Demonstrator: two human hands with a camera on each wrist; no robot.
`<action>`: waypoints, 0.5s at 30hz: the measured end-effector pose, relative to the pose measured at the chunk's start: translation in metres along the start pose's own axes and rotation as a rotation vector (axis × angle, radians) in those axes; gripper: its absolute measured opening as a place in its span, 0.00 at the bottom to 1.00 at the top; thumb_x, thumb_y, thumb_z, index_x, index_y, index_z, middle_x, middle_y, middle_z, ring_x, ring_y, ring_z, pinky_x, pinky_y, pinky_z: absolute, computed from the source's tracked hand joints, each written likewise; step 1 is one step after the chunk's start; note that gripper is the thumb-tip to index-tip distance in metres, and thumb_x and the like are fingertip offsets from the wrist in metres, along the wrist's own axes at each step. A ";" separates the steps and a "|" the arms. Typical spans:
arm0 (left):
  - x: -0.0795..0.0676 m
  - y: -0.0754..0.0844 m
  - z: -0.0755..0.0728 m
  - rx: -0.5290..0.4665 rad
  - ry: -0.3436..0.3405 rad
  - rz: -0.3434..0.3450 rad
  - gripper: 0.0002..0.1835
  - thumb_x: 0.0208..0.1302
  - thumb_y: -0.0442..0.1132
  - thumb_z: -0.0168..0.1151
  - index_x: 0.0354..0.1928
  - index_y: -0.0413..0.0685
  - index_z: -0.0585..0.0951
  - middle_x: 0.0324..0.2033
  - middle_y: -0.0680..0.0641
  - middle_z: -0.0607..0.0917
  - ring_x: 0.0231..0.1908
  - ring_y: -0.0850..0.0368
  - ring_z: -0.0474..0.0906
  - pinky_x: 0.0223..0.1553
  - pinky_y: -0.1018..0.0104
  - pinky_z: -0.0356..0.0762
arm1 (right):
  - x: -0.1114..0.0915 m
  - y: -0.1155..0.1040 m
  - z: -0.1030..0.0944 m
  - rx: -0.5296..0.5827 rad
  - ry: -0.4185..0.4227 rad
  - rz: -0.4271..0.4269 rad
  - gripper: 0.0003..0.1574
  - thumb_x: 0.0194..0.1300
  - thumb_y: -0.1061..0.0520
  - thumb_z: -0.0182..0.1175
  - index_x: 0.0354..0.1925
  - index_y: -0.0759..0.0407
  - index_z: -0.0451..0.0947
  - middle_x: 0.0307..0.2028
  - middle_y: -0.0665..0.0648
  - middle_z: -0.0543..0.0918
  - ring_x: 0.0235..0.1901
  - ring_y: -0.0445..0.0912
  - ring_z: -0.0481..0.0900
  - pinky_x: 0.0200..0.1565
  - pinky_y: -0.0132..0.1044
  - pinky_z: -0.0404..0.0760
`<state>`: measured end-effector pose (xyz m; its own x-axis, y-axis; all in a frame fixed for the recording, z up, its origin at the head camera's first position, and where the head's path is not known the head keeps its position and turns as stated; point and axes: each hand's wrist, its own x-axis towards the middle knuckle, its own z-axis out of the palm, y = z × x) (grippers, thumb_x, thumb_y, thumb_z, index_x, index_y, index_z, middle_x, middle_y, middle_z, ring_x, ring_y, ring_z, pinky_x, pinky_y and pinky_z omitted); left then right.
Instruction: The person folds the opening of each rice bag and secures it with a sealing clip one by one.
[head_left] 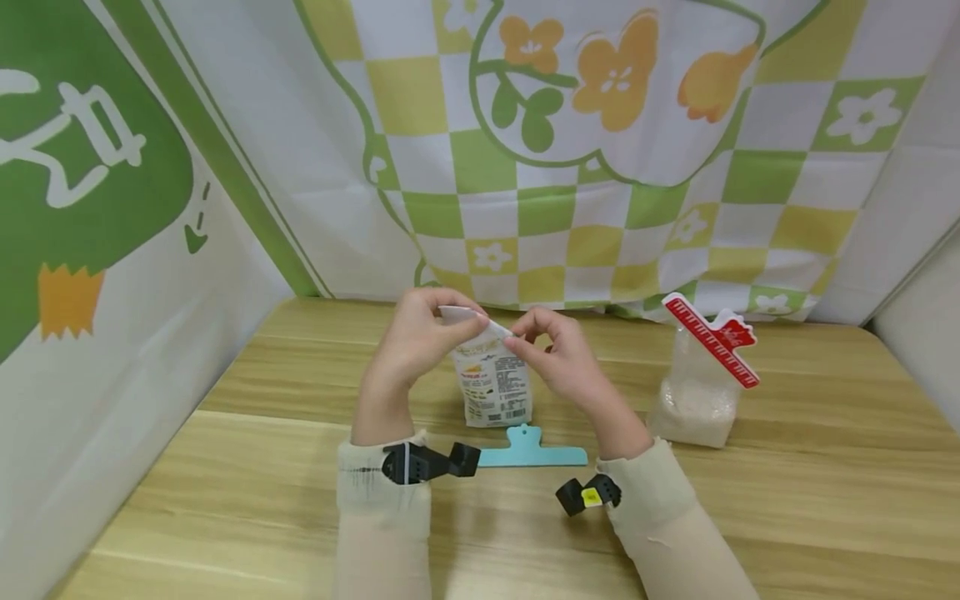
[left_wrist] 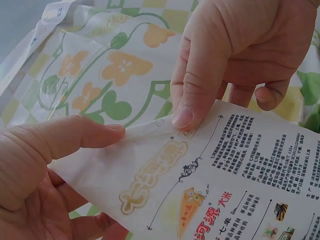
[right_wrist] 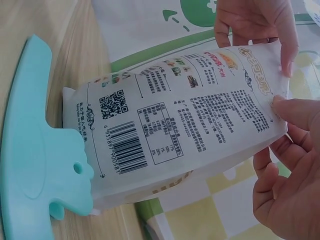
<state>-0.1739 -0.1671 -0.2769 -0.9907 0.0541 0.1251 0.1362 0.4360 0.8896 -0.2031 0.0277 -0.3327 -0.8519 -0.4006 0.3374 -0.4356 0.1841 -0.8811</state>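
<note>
A white printed rice bag (head_left: 495, 387) stands upright on the table, its top edge folded or pressed together. My left hand (head_left: 426, 337) pinches the left end of that top edge between thumb and fingers. At the right end, my right hand (head_left: 558, 354) pinches it the same way, as the left wrist view also shows with the thumb (left_wrist: 184, 115) on the printed face. Just in front of the bag lies a light-blue bag clip (head_left: 525, 450), touched by neither hand. The right wrist view shows the bag's barcode side (right_wrist: 132, 147) beside the clip (right_wrist: 45, 150).
To the right stands a clear bag of white grains (head_left: 697, 404), closed with a red and white clip (head_left: 712, 337). The wooden table (head_left: 225, 483) ends at a checkered, flowered cloth (head_left: 540, 208) behind, with a green and white panel (head_left: 97, 167) at the left.
</note>
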 end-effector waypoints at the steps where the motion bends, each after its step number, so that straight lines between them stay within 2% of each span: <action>1: 0.001 -0.001 0.000 -0.014 -0.006 0.001 0.07 0.62 0.35 0.68 0.39 0.39 0.86 0.42 0.39 0.85 0.38 0.50 0.79 0.37 0.63 0.80 | 0.000 0.000 0.000 -0.002 0.003 0.001 0.04 0.68 0.63 0.61 0.37 0.65 0.77 0.32 0.59 0.79 0.33 0.48 0.72 0.31 0.33 0.70; 8: 0.003 -0.007 -0.001 -0.088 -0.018 0.042 0.06 0.60 0.33 0.69 0.38 0.37 0.87 0.39 0.41 0.85 0.35 0.54 0.78 0.36 0.63 0.79 | 0.000 0.001 0.000 -0.029 0.013 0.022 0.04 0.68 0.62 0.62 0.36 0.63 0.77 0.33 0.59 0.80 0.33 0.47 0.73 0.27 0.31 0.67; 10: 0.003 -0.007 -0.001 -0.089 -0.015 0.059 0.06 0.60 0.34 0.69 0.37 0.37 0.87 0.35 0.43 0.86 0.29 0.57 0.76 0.32 0.66 0.77 | 0.000 0.002 0.000 -0.034 0.011 0.025 0.04 0.68 0.62 0.62 0.36 0.63 0.77 0.34 0.59 0.80 0.33 0.48 0.74 0.27 0.31 0.68; 12: 0.003 -0.007 -0.001 -0.080 -0.006 0.066 0.07 0.60 0.34 0.69 0.37 0.38 0.87 0.28 0.45 0.84 0.21 0.60 0.69 0.26 0.68 0.72 | 0.000 0.001 0.000 -0.039 0.011 0.031 0.04 0.68 0.62 0.62 0.36 0.63 0.77 0.34 0.59 0.80 0.34 0.49 0.75 0.28 0.31 0.70; 15: 0.003 -0.006 -0.001 -0.074 -0.002 0.059 0.08 0.61 0.36 0.69 0.38 0.38 0.86 0.25 0.47 0.83 0.19 0.62 0.69 0.25 0.68 0.71 | 0.001 0.001 0.000 -0.044 0.013 0.042 0.04 0.69 0.62 0.62 0.36 0.63 0.77 0.35 0.59 0.80 0.34 0.50 0.76 0.29 0.32 0.73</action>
<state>-0.1774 -0.1703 -0.2817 -0.9810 0.0794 0.1771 0.1939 0.3647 0.9107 -0.2041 0.0274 -0.3338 -0.8733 -0.3800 0.3050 -0.4115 0.2400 -0.8792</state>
